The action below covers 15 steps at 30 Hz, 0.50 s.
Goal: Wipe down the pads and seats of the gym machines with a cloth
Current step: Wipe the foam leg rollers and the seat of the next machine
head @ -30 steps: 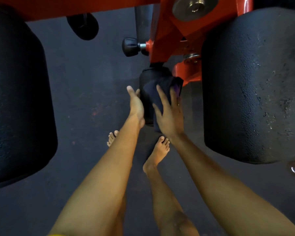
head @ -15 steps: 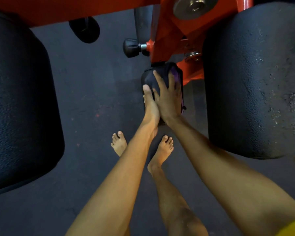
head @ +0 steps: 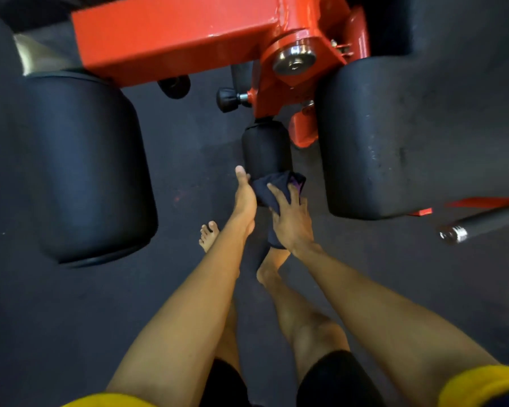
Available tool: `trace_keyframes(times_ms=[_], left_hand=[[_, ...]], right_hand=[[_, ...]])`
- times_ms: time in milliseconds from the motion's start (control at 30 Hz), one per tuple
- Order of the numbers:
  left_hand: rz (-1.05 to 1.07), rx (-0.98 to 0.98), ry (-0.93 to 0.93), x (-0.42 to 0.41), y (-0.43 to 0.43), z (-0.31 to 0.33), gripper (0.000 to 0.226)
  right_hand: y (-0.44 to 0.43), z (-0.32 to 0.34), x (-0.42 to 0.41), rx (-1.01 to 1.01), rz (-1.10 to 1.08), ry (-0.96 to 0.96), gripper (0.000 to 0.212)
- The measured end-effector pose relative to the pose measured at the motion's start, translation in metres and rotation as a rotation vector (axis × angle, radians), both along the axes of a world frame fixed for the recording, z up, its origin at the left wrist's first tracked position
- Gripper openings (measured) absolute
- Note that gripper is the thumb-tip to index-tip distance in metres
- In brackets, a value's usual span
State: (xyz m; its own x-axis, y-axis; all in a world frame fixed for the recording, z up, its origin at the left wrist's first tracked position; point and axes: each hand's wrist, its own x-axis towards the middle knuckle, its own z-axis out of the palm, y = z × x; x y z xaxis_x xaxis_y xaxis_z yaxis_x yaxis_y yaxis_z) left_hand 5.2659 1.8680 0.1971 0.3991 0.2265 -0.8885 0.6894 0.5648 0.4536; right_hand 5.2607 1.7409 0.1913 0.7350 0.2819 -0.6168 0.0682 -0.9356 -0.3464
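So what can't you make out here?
Head view:
- small pad, lower end: covered by cloth and right hand.
- left hand, fingers: seen edge-on, hidden behind the hand.
- bar handle: cut off by the right edge.
- right foot, toes: behind the cloth.

Dark cloth against lower end of small black roller pad

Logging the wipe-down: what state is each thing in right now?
small pad: lower end under the cloth.
cloth: bunched, pressed on small pad.
right hand: fingers spread, pressing cloth.
left hand: fingers straight, against small pad.
right big pad: scuffed, untouched.
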Motion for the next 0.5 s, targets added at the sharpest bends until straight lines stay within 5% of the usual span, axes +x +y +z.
trace_keyframes(times_ms=[500], left_hand=[[-0.101, 0.195, -0.023, -0.066, 0.045, 0.218, 0.056]], right_hand=[[0.034, 0.208, -0.035, 0.351, -0.158, 0.084, 0.049]])
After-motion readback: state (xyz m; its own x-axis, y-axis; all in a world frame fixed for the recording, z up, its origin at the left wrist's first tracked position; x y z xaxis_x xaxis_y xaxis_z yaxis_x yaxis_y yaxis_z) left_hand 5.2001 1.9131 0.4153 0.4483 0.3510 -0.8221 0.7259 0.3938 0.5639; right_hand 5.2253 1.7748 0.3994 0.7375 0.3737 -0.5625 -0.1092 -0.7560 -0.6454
